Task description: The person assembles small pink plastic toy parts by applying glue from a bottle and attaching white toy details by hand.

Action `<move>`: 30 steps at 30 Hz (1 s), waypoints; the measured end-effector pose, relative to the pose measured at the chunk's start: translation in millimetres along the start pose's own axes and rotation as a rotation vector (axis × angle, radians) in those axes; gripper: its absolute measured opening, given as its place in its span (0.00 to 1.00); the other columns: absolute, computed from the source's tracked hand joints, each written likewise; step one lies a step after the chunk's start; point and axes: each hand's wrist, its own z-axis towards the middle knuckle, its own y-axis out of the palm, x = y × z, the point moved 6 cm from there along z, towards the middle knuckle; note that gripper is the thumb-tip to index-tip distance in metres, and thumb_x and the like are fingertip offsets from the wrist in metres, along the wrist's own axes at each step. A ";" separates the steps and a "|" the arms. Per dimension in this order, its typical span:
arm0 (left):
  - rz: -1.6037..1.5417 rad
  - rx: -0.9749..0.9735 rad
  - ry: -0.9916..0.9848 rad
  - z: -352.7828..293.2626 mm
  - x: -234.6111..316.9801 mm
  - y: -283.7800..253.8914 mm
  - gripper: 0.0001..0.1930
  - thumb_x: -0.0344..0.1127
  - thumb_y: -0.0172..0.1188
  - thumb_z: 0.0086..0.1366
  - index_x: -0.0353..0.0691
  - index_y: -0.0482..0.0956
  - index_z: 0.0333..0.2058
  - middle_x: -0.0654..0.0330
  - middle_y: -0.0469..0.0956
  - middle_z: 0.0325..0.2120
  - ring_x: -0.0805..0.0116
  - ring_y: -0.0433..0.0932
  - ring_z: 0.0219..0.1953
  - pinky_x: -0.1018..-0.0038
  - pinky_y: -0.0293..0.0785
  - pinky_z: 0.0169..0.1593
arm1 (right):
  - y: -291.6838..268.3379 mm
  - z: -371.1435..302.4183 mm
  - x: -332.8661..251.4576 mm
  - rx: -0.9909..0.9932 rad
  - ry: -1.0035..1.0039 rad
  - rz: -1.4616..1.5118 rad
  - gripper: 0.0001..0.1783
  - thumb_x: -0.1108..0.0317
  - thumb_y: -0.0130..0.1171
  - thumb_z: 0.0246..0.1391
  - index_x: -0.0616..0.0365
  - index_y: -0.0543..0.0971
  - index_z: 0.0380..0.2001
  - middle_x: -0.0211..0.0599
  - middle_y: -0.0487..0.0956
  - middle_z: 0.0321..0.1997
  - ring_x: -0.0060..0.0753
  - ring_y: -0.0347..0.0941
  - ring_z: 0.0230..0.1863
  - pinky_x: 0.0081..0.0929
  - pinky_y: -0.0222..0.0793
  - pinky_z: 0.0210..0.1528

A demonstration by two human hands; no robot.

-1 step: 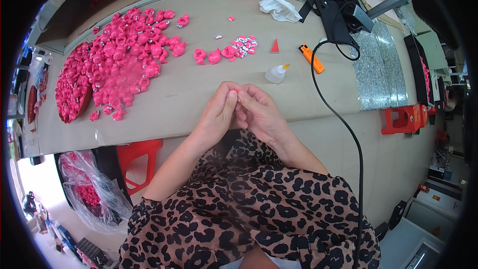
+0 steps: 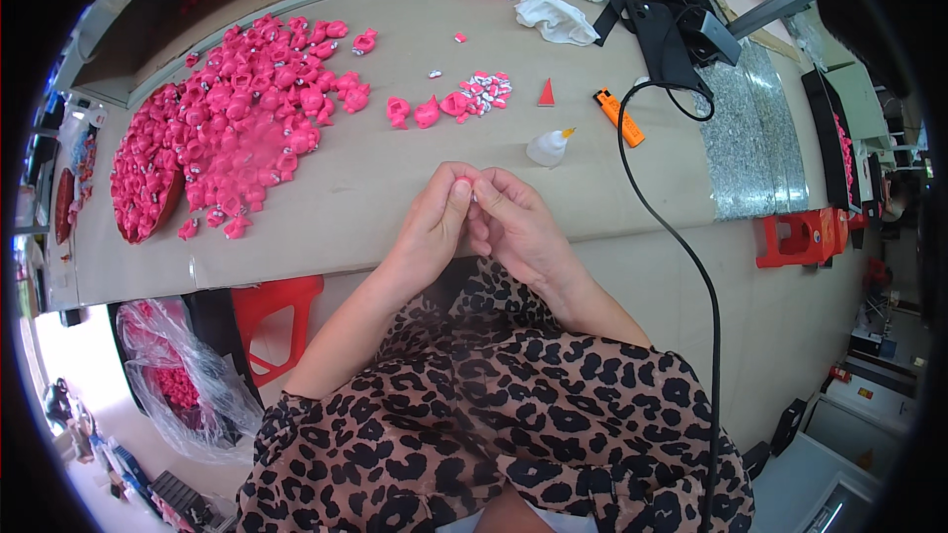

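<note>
Above the table's front edge my left hand (image 2: 436,217) and my right hand (image 2: 518,224) meet fingertip to fingertip. Both are closed in a pinch on one small pink piece (image 2: 466,181), mostly covered by the thumbs and fingers. A bit of white shows beside it at the right thumb. Just beyond the right hand stands a small white squeeze bottle (image 2: 546,149) with a yellow tip. Farther off lies a little heap of small pink-and-white pieces (image 2: 486,91), with a few pink hollow figure parts (image 2: 427,113) to its left.
A large pile of pink parts (image 2: 262,118) covers the table's left, spilling from a basket (image 2: 170,205). At right lie an orange-handled cutter (image 2: 619,118), a red triangle (image 2: 546,93) and a black cable (image 2: 681,237). Crumpled white tissues (image 2: 555,15) and a black bag (image 2: 652,0) lie behind.
</note>
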 end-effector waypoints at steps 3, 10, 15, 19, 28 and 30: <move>-0.007 0.037 -0.004 1.3 -3.6 -3.1 0.13 0.39 0.33 0.65 0.36 0.62 0.36 0.64 0.64 0.17 0.80 0.65 0.18 0.84 0.66 0.22 | 1.4 0.5 -0.8 0.044 -0.003 0.000 0.10 0.62 0.46 0.54 0.58 0.66 0.29 0.25 0.65 0.20 0.14 0.61 0.16 0.13 0.57 0.15; 0.073 -0.023 -0.018 1.0 -4.0 -7.2 0.16 0.44 0.32 0.65 0.39 0.62 0.38 0.66 0.65 0.15 0.81 0.63 0.15 0.88 0.61 0.20 | -0.3 -1.2 -0.9 0.075 -0.018 -0.008 0.10 0.62 0.47 0.53 0.58 0.66 0.28 0.26 0.65 0.19 0.15 0.60 0.16 0.13 0.56 0.14; 0.019 -0.023 -0.008 -0.9 -5.5 -6.8 0.14 0.43 0.32 0.65 0.39 0.61 0.36 0.65 0.65 0.15 0.80 0.64 0.15 0.88 0.61 0.20 | 1.9 0.7 3.6 0.079 -0.033 -0.026 0.09 0.63 0.47 0.53 0.58 0.66 0.28 0.26 0.65 0.19 0.15 0.60 0.16 0.13 0.56 0.14; 0.017 -0.021 -0.026 -1.8 -4.5 -4.2 0.13 0.42 0.32 0.65 0.39 0.60 0.35 0.65 0.64 0.16 0.80 0.64 0.15 0.87 0.63 0.20 | 0.1 -0.5 4.5 0.058 -0.048 -0.016 0.09 0.63 0.47 0.53 0.58 0.67 0.28 0.26 0.65 0.19 0.14 0.59 0.16 0.13 0.56 0.15; -0.035 0.065 0.006 -2.0 -0.1 -5.2 0.11 0.38 0.35 0.65 0.36 0.62 0.33 0.65 0.65 0.17 0.81 0.64 0.17 0.85 0.65 0.20 | 3.0 2.1 4.0 0.047 -0.054 -0.031 0.08 0.64 0.45 0.54 0.57 0.66 0.28 0.25 0.65 0.19 0.14 0.58 0.15 0.12 0.55 0.15; -0.049 0.080 0.007 -1.7 -0.9 -6.0 0.10 0.37 0.36 0.65 0.36 0.62 0.33 0.64 0.65 0.18 0.81 0.64 0.17 0.84 0.66 0.20 | 2.5 1.0 4.5 0.041 -0.047 -0.033 0.08 0.64 0.45 0.54 0.57 0.66 0.28 0.26 0.65 0.18 0.15 0.58 0.16 0.13 0.55 0.16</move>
